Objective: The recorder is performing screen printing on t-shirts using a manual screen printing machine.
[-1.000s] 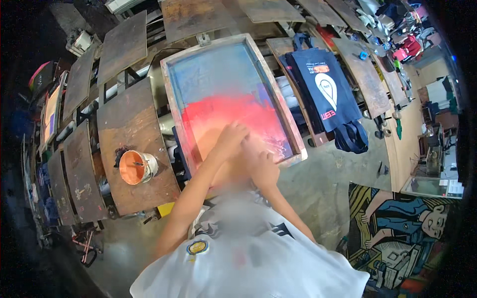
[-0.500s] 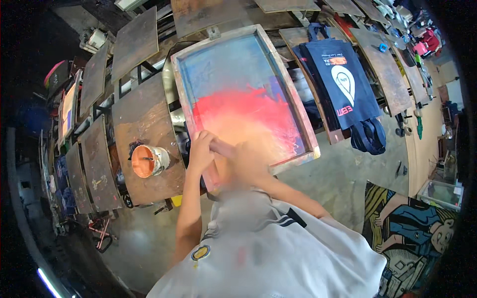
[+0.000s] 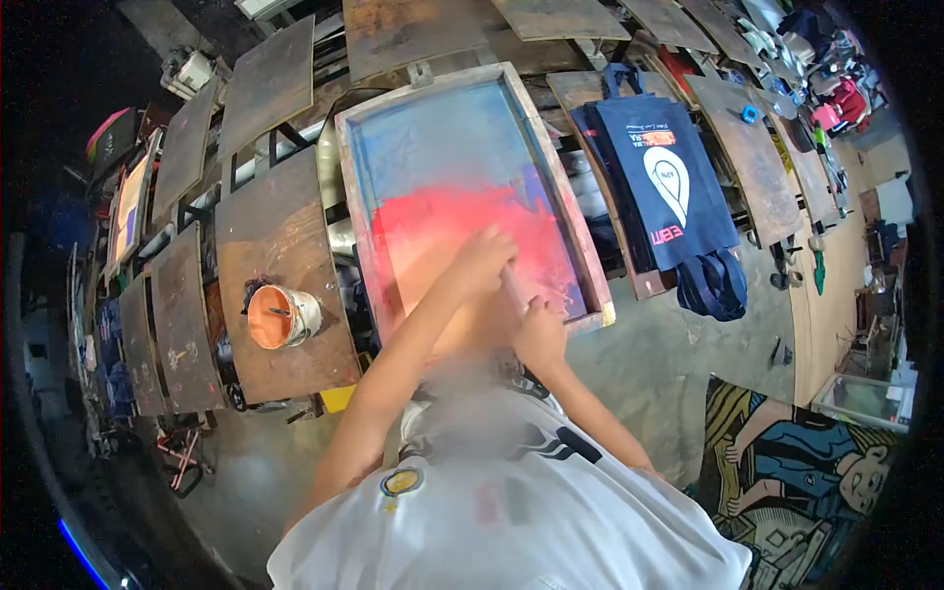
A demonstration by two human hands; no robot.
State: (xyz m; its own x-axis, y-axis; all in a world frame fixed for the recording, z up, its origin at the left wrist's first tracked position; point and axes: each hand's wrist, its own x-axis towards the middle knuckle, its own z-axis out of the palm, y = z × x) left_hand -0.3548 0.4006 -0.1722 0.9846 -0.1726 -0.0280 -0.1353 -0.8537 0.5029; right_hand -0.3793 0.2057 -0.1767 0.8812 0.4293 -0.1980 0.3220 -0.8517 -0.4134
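Observation:
A wood-framed printing screen [image 3: 572, 218] lies in front of me, its mesh blue-grey at the far end and smeared with red and orange ink [image 3: 423, 221] at the near half. Over the red ink, my left hand [image 3: 482, 262] is closed on one end of a squeegee [image 3: 512, 291]. My right hand [image 3: 540, 336] grips the squeegee's other end, closer to me, by the frame's near right part. Only a short stretch of its bar shows between the hands. A blurred patch hides part of the frame's near edge.
Left of the screen, a bucket of orange ink [image 3: 307, 317] stands on a stained board [image 3: 241, 211]. Dark blue tote bags [image 3: 703, 187] lie stacked on a board at the right. More boards [image 3: 270, 84] surround these. A painted panel [image 3: 787, 482] lies at the lower right.
My left hand has moved right and away from me, from the frame's left side over the ink. My right hand has shifted right. The squeegee has turned and travelled right with them.

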